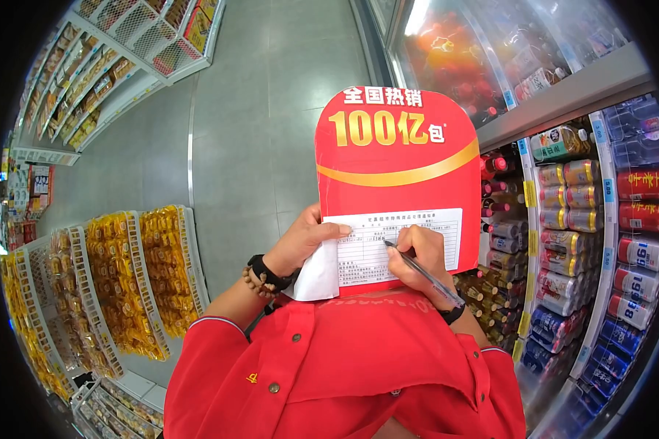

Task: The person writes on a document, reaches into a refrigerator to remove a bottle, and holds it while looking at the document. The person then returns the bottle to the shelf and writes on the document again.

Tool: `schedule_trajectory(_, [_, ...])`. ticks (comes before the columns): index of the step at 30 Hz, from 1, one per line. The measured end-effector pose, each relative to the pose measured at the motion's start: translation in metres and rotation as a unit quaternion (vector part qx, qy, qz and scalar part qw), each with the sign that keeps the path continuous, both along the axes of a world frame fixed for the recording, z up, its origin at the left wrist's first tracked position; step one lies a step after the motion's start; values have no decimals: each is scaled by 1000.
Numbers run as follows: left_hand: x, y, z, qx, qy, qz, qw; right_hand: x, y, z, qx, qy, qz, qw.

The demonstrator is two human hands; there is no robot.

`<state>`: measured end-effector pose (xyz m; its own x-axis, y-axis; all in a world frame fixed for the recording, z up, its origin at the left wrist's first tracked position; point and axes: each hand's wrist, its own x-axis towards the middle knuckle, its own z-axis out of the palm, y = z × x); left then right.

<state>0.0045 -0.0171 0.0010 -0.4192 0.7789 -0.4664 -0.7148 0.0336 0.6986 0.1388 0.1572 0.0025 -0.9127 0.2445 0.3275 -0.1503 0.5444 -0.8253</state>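
Note:
A red cardboard sign (397, 196) with white and gold lettering is held up in front of my chest. Against its lower part lies a white printed form (359, 265) ruled into rows, with some handwriting in the upper ones. My left hand (311, 240) grips the left edge of the form and the sign, thumb on top; the paper's lower left corner is folded over. In my right hand (422, 257) is a pen (433, 279), its tip at the form's upper rows. A beaded bracelet and a dark band circle my left wrist.
Drinks shelves (564, 241) with cans and bottles stand close on the right, below a cooler with glass doors (483, 51). On the left are racks of yellow-packed goods (110, 278). A snack shelf (99, 80) stands at upper left, beside the grey tiled floor (249, 132).

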Motion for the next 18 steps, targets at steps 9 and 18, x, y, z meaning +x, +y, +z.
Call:
schedule_trajectory(9, [1, 0, 2, 1, 0, -1, 1000, 5, 1, 1, -57, -32, -21, 998])
schedule_trajectory(18, [1, 0, -1, -3, -8, -1, 1000, 3, 0, 1, -5, -16, -27, 1000])
